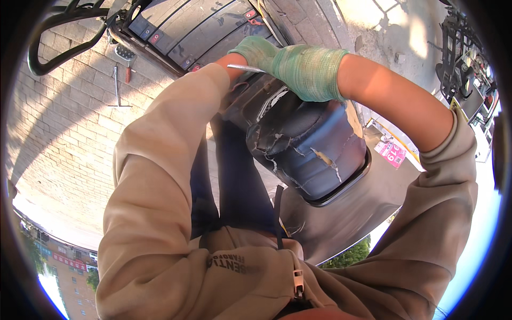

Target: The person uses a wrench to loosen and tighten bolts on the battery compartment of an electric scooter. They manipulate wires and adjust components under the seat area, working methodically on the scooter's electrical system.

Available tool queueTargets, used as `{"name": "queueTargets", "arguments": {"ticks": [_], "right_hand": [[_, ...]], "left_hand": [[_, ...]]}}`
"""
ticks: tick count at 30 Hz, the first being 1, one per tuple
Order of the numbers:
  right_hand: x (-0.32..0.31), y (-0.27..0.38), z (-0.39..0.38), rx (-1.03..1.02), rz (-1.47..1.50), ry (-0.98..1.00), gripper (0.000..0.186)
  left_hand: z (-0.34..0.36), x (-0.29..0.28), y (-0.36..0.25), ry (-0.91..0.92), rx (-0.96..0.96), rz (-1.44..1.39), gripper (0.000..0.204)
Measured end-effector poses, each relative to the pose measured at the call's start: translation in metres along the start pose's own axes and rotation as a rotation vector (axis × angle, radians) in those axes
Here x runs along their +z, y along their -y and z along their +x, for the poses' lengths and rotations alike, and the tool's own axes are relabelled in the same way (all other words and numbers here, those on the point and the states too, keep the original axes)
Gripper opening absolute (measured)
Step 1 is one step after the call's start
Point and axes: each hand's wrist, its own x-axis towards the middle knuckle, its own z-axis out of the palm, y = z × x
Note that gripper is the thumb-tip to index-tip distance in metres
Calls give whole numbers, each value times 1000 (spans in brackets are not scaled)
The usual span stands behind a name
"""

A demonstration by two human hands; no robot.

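Both my hands wear pale green knit gloves and meet at the top centre, beside a row of dark grey batteries [205, 29] with red terminal parts. My right hand [301, 66] is closed around a slim silver metal tool [245, 68], whose end sticks out to the left; its working end is hidden. Just left of it, my left hand [255, 50] reaches in toward the batteries, its fingers hidden by the glove's back and the right hand. Below the hands is a black seat [320, 144], its cover cracked and torn with yellowish padding showing.
On the brick paving [58, 138] at left lie a T-shaped metal wrench [118, 88] and a red-handled tool [128, 74]. A black tube frame [33, 53] curves at upper left. A metal body panel [330, 224] with a pink sticker [392, 152] is below and right of the seat.
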Motion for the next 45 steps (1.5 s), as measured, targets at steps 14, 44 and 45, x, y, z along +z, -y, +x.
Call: {"name": "queueTargets", "arguments": {"ticks": [14,44,45], "right_hand": [[9,-1,7,-291,-130,-24,48],[25,-85,-63,398,129,-1020,47],[26,-84,-62,435,370,-906,46]], "left_hand": [[2,76,-1,-293,-47,178,17],[35,63,-36,-503,-208,57,19],[35,63,-37,-499,-211,53,19]]}}
